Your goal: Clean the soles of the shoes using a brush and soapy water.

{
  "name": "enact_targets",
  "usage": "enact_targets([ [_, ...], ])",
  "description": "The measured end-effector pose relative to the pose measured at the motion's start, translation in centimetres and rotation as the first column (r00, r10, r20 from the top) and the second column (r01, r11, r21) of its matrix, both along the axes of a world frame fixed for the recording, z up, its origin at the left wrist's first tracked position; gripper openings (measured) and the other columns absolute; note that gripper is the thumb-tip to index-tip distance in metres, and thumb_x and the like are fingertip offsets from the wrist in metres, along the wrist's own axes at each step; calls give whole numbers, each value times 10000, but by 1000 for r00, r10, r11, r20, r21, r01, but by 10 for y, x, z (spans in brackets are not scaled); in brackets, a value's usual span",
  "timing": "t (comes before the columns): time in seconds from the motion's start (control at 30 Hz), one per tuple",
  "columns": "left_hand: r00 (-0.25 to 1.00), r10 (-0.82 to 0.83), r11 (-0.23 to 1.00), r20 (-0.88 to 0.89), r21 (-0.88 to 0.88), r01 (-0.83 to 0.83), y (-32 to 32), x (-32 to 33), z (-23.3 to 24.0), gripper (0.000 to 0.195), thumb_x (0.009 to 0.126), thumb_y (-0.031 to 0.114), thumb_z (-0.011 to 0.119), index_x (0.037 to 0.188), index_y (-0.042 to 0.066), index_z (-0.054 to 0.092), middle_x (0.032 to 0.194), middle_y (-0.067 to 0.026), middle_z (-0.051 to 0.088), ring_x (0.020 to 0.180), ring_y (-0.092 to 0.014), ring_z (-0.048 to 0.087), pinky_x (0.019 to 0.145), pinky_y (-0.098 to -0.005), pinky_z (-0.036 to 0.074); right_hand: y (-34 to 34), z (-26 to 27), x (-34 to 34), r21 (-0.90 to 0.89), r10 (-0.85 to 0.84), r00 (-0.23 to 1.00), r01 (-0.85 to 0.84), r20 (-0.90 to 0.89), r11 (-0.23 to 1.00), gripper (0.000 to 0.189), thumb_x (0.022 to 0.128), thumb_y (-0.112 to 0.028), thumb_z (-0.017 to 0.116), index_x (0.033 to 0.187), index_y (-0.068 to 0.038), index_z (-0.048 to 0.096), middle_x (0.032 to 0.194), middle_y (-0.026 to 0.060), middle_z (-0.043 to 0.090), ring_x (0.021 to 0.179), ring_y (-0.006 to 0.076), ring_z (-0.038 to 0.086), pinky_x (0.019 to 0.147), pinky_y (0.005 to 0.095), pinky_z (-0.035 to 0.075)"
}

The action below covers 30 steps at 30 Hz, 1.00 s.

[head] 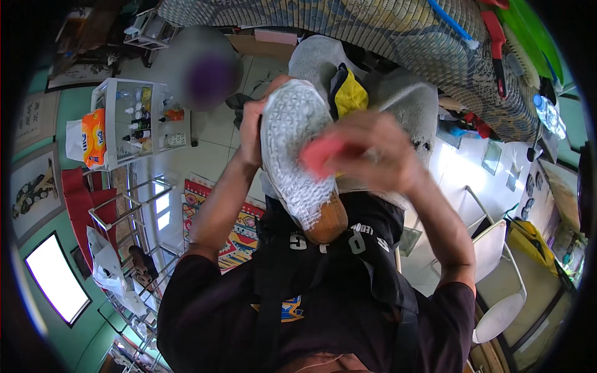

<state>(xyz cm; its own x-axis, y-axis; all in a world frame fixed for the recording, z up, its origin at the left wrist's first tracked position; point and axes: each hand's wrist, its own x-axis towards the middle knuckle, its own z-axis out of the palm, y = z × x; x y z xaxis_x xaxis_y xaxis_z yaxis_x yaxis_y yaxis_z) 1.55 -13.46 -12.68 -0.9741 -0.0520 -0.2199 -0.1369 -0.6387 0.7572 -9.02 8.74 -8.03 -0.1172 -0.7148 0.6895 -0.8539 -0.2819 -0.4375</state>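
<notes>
My left hand (253, 128) grips a shoe (294, 126) by its edge, with the patterned sole turned up towards me. White foam covers most of that sole; the brown end (328, 220) nearest my body shows bare. Blurred by motion, my right hand (385, 151) holds a red scrubbing tool (322, 156) against the sole's right side. Whether it is a brush or a sponge I cannot tell. Beneath the shoe, a black apron (373, 212) and a grey towel (408, 100) cover my lap. A yellow and dark cloth (352, 93) lies on the towel.
Ahead is a surface with a patterned woven mat (373, 28), bearing a blue-handled brush (450, 21), a red-handled brush (496, 51) and a green basin (531, 37). A plastic bottle (549, 116) is at right. Leftward stands a white bottle cart (135, 121); a white chair (499, 279) stands right.
</notes>
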Motion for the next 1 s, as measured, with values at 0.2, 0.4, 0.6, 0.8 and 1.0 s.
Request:
enact_targets([
  [0.2,999,26,1000,21,14,-27,5,-2,-3,617,958,446,325,1354,1,488,1253,-149,631,1191,-248,614,1059,-407,470,-19,2,42,-42,150,982,-146,114,988,328,677,-127,829,1001,-92,794,1173,133,704,1106,334,690,897,425,596],
  [0.4,995,15,998,-99,56,-10,5,-1,3,610,930,442,351,1314,-5,507,1230,-154,638,1142,-246,631,1018,-406,492,-10,-5,39,12,6,991,-8,134,1000,314,697,-141,761,1008,-150,801,1284,136,666,1134,342,667,927,455,574],
  [0.6,995,99,994,-15,55,-98,8,9,5,613,918,461,376,1308,3,499,1205,-151,631,1129,-246,628,1001,-403,497,-3,-14,17,18,-185,973,184,141,983,349,649,-144,771,998,-154,787,1243,134,677,1100,328,672,884,432,583],
  [0.8,992,124,987,1,102,-123,5,12,7,604,927,463,378,1325,19,475,1252,-146,615,1183,-255,615,1035,-412,490,4,-18,19,11,-42,989,41,145,999,372,648,-114,803,1020,-133,790,1224,153,684,1079,325,670,838,427,574],
  [1.0,993,109,993,-41,49,-107,5,14,-3,646,911,475,396,1364,18,462,1278,-225,616,1190,-358,632,1047,-489,506,-4,-3,46,-25,87,991,-85,106,996,370,648,-81,770,1014,-127,793,1219,127,685,1052,299,670,821,430,572],
])
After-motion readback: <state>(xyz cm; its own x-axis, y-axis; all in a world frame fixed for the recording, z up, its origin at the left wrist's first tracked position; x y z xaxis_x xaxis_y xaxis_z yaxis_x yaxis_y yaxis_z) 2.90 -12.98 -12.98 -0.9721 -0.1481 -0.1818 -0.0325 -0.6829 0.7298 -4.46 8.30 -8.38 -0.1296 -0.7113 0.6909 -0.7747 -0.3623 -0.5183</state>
